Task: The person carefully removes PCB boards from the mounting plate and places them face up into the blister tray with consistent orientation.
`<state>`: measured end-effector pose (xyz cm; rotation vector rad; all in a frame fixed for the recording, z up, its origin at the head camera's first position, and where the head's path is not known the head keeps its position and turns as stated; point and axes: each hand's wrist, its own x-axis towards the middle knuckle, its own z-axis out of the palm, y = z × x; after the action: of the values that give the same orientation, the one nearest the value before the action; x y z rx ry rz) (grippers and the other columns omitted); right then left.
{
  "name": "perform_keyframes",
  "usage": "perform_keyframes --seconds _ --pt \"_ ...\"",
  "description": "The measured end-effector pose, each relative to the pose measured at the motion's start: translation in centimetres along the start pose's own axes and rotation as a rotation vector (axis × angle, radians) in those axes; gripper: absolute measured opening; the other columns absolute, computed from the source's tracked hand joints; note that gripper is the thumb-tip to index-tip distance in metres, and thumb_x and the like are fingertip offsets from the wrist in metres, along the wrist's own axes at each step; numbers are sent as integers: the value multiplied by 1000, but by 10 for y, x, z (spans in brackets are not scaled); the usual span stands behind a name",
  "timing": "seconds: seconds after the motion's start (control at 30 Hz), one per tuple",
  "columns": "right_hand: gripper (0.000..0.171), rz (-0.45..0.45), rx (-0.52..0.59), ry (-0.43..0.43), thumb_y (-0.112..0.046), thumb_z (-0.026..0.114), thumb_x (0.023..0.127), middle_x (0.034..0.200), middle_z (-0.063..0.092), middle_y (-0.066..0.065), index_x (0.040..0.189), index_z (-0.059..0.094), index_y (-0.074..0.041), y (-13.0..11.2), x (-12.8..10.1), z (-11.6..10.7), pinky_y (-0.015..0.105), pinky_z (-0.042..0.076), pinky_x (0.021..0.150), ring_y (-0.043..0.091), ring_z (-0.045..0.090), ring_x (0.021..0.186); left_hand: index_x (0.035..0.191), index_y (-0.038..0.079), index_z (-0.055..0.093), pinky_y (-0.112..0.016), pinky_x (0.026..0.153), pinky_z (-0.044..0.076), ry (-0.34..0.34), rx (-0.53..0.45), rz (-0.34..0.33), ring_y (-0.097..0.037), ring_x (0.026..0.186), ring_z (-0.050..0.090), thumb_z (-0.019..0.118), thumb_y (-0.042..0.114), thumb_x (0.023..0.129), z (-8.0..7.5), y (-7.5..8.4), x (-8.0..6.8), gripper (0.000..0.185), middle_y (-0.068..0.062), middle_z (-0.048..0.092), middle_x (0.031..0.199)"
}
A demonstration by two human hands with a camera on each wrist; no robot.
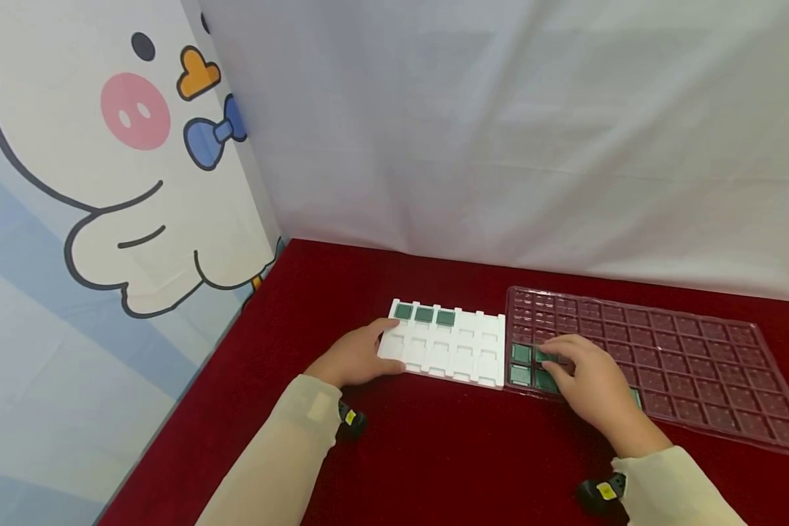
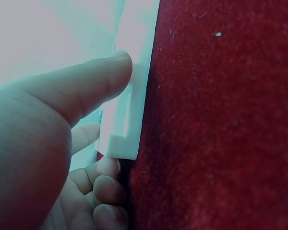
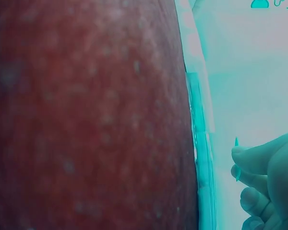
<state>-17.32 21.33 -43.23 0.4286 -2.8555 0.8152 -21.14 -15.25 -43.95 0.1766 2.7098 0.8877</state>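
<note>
Left hand (image 1: pixel 355 356) grips the white tray's (image 1: pixel 454 351) left edge, thumb on top. Right hand (image 1: pixel 588 380), fingers curled, pinches a green chip (image 1: pixel 544 356) in the clear tray (image 1: pixel 697 351) just right of it.

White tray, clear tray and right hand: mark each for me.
white tray (image 1: pixel 463 356), head view, bare middle compartment.
clear tray (image 1: pixel 697 358), head view, empty pockets at its middle.
right hand (image 1: pixel 588 380), head view, back of hand.
</note>
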Motion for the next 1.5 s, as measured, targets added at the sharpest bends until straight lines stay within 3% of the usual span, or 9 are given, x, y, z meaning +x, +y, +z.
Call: perform_keyframes --seconds 0.63,1.5 --pt "29 47 -9 -55 -8 71 97 132 63 21 125 72 -1 13 1 3 61 48 93 43 60 116 156 17 44 -49 106 44 -8 -9 15 -25 123 55 83 35 87 0 0 -1 81 -10 53 150" --pt "29 52 -6 -83 -9 72 97 132 62 21 124 72 -1 14 3 4 62 47 95 44 59 119 157 18 44 -50 105 45 2 -7 11 -25 122 56 82 36 87 -1 0 -1 82 -10 54 150"
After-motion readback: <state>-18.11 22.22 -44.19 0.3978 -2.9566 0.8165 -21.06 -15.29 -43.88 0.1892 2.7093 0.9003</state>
